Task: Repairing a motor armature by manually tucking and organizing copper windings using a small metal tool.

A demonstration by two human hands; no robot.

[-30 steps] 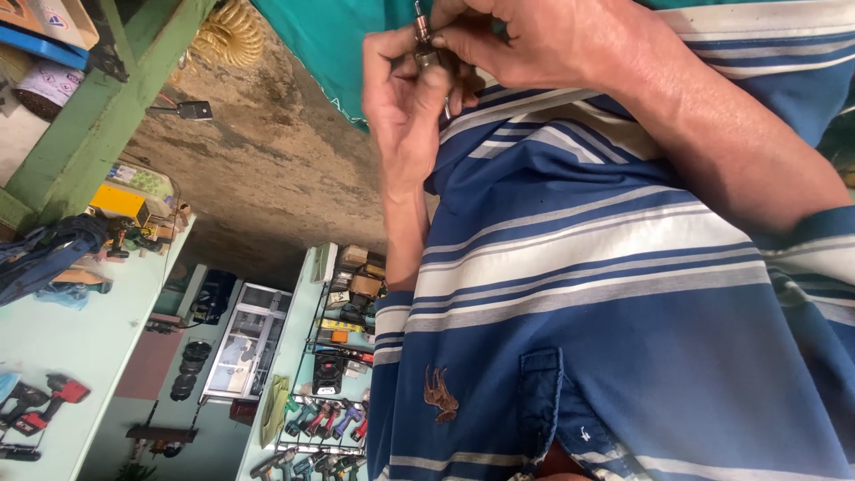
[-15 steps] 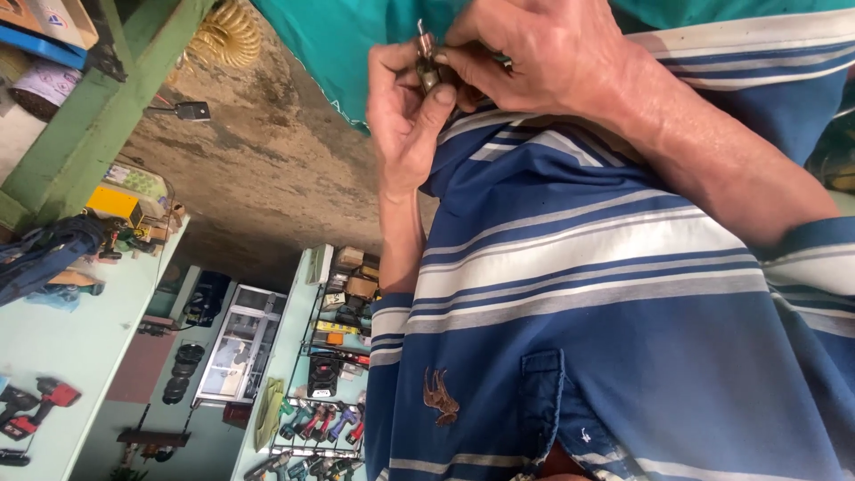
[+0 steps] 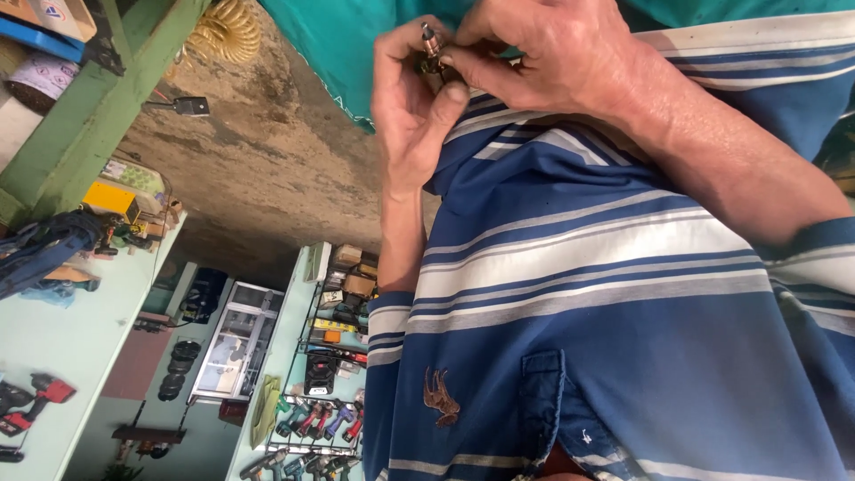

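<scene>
My left hand (image 3: 405, 116) and my right hand (image 3: 552, 53) meet at the top of the view, just in front of my blue and white striped shirt (image 3: 606, 294). Between their fingertips they pinch a small dark metal part with a brass-coloured tip (image 3: 432, 44). The left hand's thumb and fingers curl up around it from below. From the right, the other hand's fingers close over it and hide most of the part. A teal cloth (image 3: 347, 44) lies behind the hands.
A bare concrete floor (image 3: 267, 160) fills the left middle. A green post (image 3: 98, 98) crosses the upper left beside a coiled yellow hose (image 3: 223, 31). Pale shelves hold power tools (image 3: 36, 396), boxes (image 3: 343, 285) and several drills (image 3: 312, 423).
Both hands have stayed together on the small part and drifted slightly lower in the view. The part's tip now shows more clearly between the fingers.
</scene>
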